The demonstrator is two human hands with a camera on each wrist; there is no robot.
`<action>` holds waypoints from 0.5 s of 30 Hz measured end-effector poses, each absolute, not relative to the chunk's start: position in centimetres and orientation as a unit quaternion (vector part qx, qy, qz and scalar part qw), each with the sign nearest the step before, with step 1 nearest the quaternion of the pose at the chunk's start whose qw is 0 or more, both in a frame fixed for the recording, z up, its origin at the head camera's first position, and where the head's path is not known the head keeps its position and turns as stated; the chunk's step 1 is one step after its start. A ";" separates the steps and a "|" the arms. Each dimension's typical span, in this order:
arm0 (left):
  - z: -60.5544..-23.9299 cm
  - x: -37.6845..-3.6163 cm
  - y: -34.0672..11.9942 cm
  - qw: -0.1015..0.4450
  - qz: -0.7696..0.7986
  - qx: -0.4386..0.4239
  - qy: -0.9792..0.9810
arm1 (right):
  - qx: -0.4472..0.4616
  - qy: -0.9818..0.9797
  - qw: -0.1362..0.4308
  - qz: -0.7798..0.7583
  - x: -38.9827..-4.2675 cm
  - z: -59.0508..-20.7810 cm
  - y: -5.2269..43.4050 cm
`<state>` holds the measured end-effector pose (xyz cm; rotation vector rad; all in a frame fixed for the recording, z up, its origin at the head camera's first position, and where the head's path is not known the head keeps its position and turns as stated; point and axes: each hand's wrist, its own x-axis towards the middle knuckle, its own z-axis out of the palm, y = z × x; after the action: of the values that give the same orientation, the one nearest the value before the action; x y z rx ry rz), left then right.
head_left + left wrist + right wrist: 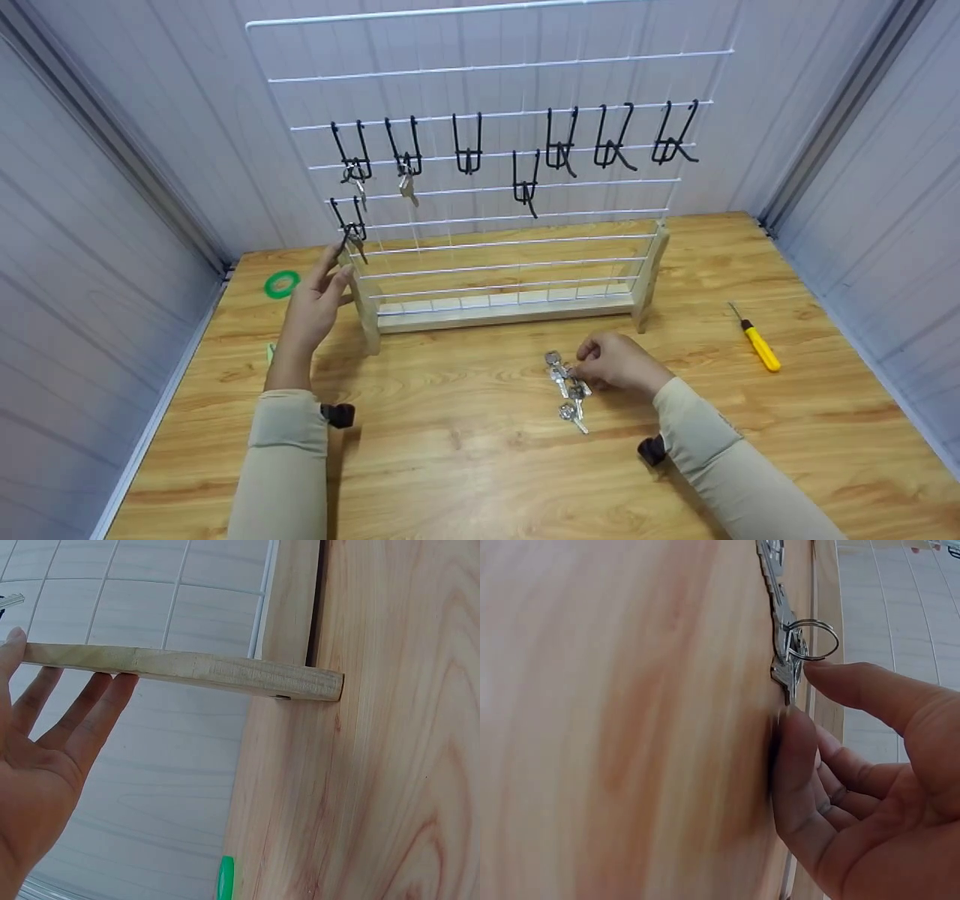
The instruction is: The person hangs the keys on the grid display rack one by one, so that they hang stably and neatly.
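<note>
My left hand holds the wooden side post of a white wire grid rack. In the left wrist view its thumb lies on one face and its fingertips on the other. My right hand is low over the table beside a small group of silver keys. Close up in the right wrist view, a key ring stands up by the thumb. The thumb and index finger are apart around the end of a key; whether they touch it is hard to make out.
Black hooks hang on the grid; three at the left carry keys. A yellow-handled screwdriver lies at the right, a green tape ring at the left. Pale panel walls enclose the wooden table.
</note>
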<state>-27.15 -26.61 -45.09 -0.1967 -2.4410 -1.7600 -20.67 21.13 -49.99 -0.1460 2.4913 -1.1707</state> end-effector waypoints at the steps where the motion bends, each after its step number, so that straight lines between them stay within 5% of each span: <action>1: -45.1 -27.1 -26.6 0.061 -0.582 -0.064 -0.808 | -0.051 0.889 0.188 -0.415 -20.6 -50.0 21.0; 15: -45.1 -27.2 -26.7 0.056 -0.585 -0.061 -0.807 | -0.051 0.912 0.184 -0.362 -20.4 -49.8 19.8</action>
<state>-27.19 -26.70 -45.12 -0.1858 -2.4471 -1.7750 -20.41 19.81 -49.81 -0.1434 2.5718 -1.0212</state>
